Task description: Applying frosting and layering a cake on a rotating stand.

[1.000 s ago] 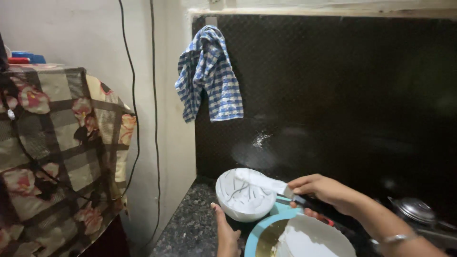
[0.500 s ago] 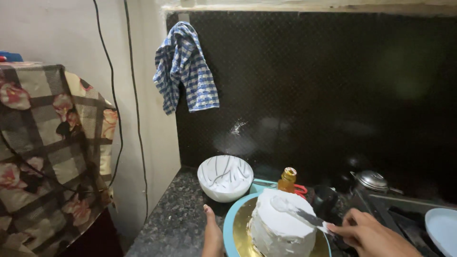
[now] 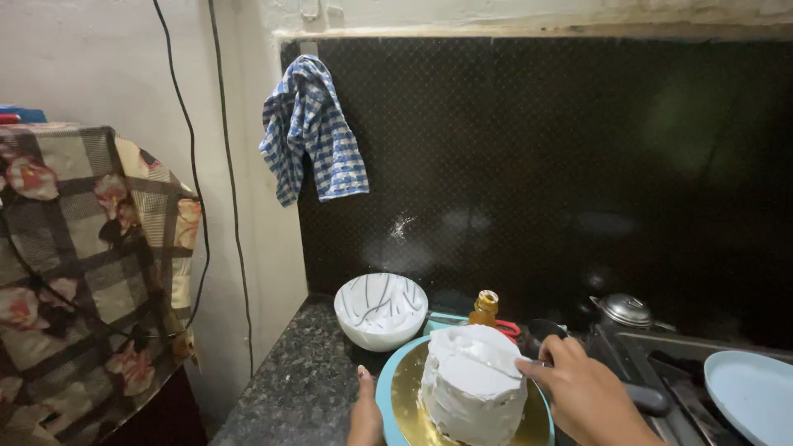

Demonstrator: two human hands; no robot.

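A blue-and-white checked cloth point(image 3: 312, 130) is hanging from the top corner of the dark backsplash point(image 3: 578, 165), while two black cables point(image 3: 216, 190) are running down the pale wall beside it. A floral patchwork cover point(image 3: 78, 264) is draping over something at the left. On the speckled tabletop point(image 3: 289, 388) a small amber bottle point(image 3: 484, 309) is standing, and a steel lidded pot point(image 3: 625, 310) is sitting farther right, with a pale blue plate point(image 3: 750, 384) lying at the edge
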